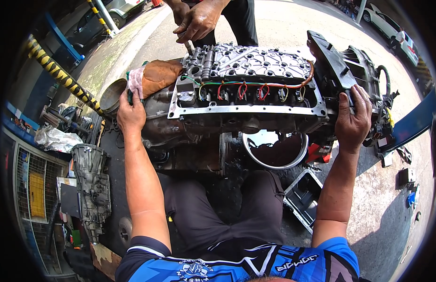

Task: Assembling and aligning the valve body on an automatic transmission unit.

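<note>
The left hand clamps shut on the tail end of the gearbox, by a brown and pink rag draped there. The gearbox lies straight ahead with its long axis running left to right, valve body and coloured wires facing up, a round basin beneath. The right hand wraps closed over the bell housing, so both hands sit equally near, while a co-worker's hand works a tool at the far edge.

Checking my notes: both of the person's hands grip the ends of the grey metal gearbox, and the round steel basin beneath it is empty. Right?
Not quite. The head view shows the round steel basin holding dark fluid. The left hand and right hand do grip the ends of the grey metal gearbox.
</note>
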`<state>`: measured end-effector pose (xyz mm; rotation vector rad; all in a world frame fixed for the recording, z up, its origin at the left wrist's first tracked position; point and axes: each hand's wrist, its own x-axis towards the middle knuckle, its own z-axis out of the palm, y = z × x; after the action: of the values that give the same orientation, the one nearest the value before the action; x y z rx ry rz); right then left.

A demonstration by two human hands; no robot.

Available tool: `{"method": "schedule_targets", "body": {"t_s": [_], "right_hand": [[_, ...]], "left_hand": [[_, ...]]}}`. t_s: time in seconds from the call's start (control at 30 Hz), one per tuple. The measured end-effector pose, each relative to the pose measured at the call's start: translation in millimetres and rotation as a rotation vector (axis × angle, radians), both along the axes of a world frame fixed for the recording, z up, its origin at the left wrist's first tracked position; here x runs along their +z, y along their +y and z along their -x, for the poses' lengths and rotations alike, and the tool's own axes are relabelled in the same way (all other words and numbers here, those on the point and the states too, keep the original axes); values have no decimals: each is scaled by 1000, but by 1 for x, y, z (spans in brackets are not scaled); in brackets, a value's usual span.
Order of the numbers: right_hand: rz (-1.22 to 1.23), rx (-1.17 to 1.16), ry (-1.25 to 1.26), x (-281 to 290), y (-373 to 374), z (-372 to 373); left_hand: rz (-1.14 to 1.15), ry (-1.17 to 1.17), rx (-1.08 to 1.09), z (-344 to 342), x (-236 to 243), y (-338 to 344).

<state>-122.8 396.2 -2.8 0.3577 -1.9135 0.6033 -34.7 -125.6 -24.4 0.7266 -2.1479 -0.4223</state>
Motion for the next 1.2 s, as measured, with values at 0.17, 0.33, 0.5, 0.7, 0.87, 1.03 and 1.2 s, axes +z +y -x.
{"method": "schedule_targets", "body": {"t_s": [0.17, 0.33, 0.5, 0.7, 0.87, 1.03, 1.2], "right_hand": [[-81, -14, -65, 5, 8, -12], [-34, 134, -50, -47, 20, -65], [-230, 177, -953, -131, 53, -127], [-463, 202, -1799, -244, 86, -189], [-444, 139, -1827, -280, 79, -208], [-382, 66, -1818, -303, 74, -206], [-390, -14, -1839, -320, 66, -202]], "left_hand": [[2, -6, -4, 3, -3, 1], [12, 14, -26, -4, 0, -4], [14, 11, -38, 1, -1, 0], [-4, 24, -53, -1, -4, -5], [5, 37, -71, -2, -4, -4], [-10, 52, -102, -3, -4, -5], [0, 34, -72, -2, -7, -8]]}}
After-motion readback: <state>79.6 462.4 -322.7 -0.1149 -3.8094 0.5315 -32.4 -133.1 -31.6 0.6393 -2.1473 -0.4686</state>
